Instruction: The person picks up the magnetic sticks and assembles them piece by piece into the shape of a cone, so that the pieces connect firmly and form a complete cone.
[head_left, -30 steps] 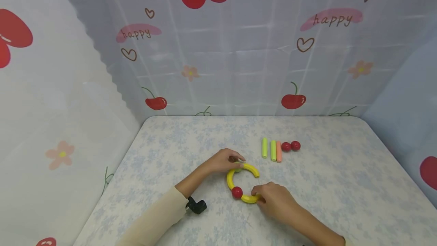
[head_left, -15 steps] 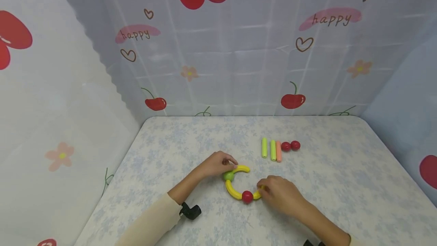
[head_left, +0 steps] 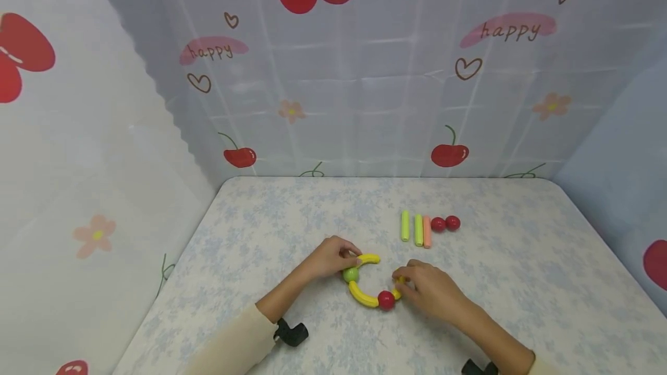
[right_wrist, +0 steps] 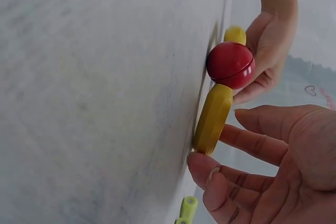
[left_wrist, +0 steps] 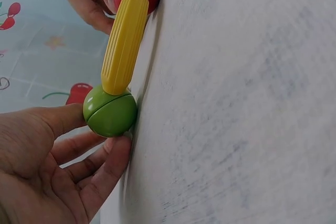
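A chain of yellow curved rods and balls lies on the table. In the head view, the left hand (head_left: 332, 258) pinches the far yellow curved rod (head_left: 371, 258) beside the green ball (head_left: 351, 275); in the left wrist view, its thumb and fingers are right at the green ball (left_wrist: 110, 111). Another yellow curved rod (head_left: 363, 296) joins that ball to the red ball (head_left: 386, 300). The right hand (head_left: 431, 291) holds the third yellow curved rod (right_wrist: 214, 119), attached to the red ball (right_wrist: 231, 65), its fingers around the free end and partly hiding it in the head view.
Beyond the hands lie two lime-green straight rods (head_left: 405, 225), an orange rod (head_left: 427, 232) and two red balls (head_left: 445, 224). The floral-patterned table (head_left: 292, 207) meets a cherry-printed curtain (head_left: 354, 85) at the back.
The chain has turned: its green ball came nearer and left, while its red ball slid right. The left hand moved left and nearer; the right hand swung its rod's free end farther away.
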Available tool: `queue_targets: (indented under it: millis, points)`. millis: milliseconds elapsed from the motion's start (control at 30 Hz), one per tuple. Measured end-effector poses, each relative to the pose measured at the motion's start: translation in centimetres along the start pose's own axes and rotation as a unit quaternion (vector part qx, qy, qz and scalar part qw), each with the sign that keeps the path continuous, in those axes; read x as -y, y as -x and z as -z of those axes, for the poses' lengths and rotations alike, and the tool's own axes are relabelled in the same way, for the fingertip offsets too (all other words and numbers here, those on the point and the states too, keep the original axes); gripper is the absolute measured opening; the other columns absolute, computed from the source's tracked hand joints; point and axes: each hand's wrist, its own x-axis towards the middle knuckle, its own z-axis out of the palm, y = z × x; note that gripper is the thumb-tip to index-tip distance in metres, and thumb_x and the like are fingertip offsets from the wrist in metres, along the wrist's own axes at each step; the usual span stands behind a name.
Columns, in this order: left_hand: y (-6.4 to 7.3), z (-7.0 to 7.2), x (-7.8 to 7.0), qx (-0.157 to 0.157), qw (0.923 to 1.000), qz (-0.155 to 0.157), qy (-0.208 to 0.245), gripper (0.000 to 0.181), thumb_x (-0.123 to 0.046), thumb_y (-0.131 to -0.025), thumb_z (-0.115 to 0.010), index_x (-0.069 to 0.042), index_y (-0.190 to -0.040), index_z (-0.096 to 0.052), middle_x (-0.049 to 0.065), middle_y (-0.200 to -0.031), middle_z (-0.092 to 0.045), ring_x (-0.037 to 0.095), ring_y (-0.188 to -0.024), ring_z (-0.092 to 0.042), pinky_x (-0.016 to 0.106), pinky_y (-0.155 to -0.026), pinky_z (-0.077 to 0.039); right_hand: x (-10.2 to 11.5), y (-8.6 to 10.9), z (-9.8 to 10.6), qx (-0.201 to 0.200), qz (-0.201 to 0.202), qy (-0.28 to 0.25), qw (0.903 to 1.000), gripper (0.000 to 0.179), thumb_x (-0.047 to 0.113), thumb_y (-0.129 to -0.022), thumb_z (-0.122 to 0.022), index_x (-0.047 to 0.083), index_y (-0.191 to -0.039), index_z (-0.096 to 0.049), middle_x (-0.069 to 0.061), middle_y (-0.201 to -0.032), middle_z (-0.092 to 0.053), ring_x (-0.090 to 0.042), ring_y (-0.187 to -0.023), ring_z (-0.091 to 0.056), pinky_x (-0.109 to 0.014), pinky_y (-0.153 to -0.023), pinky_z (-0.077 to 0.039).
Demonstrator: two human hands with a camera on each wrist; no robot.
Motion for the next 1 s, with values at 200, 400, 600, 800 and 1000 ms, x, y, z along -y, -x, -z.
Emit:
queue_targets:
  millis: [200,400,600,800,1000]
  points:
    - [0.7,-0.3,-0.3,-0.002,0.9996,0.018,0.02,0.024,-0.018,-0.095,-0.074,-0.005,-0.115,-0.075,0.0,-0.076,-0.068,0.016,-0.057,-0.064,0.028,-0.052,-0.056,-0.3,-0.2,0.1,0.001,0.022,0.004,0.9997,0.019,0.019,-0.091,-0.078,0.013,-0.109,-0.078,0.006,-0.097,-0.067,-0.004,-0.07,-0.051,-0.023,-0.059,-0.045]
    - [1.2,-0.7,-0.2,0.001,0.9993,0.022,0.031,0.026,-0.021,-0.094,-0.075,-0.006,-0.116,-0.076,0.001,-0.073,-0.069,0.017,-0.056,-0.065,0.028,-0.051,-0.056,-0.9,-0.6,0.0,-0.005,0.069,0.01,0.9976,0.02,0.019,-0.091,-0.077,0.012,-0.11,-0.078,0.004,-0.1,-0.067,-0.003,-0.07,-0.05,-0.021,-0.058,-0.045]
    - [0.8,-1.2,0.1,0.003,0.9994,0.014,0.03,0.024,-0.026,-0.096,-0.074,-0.011,-0.115,-0.075,0.003,-0.063,-0.065,0.017,-0.044,-0.06,0.03,-0.045,-0.055,-1.0,-0.9,0.2,0.002,0.074,0.015,0.9971,0.02,0.021,-0.09,-0.078,0.013,-0.109,-0.078,0.005,-0.101,-0.067,-0.005,-0.075,-0.052,-0.021,-0.061,-0.046]
    - [0.4,-1.4,0.4,-0.002,0.9994,0.02,0.028,0.02,-0.025,-0.095,-0.075,-0.012,-0.111,-0.074,0.003,-0.06,-0.063,0.014,-0.04,-0.056,0.03,-0.042,-0.053,-1.1,-1.0,0.2,0.004,0.082,0.007,0.9966,0.02,0.02,-0.09,-0.078,0.012,-0.109,-0.078,0.004,-0.101,-0.068,-0.006,-0.076,-0.054,-0.022,-0.061,-0.046]
    - [0.8,-1.4,0.5,0.0,0.9987,0.024,0.045,0.022,-0.025,-0.096,-0.073,-0.01,-0.113,-0.074,0.003,-0.062,-0.065,0.015,-0.043,-0.058,0.029,-0.044,-0.054,-1.6,-0.8,1.7,0.024,0.085,-0.026,0.9957,0.027,0.022,-0.094,-0.075,0.012,-0.119,-0.075,0.003,-0.106,-0.069,-0.007,-0.077,-0.057,-0.024,-0.063,-0.05]
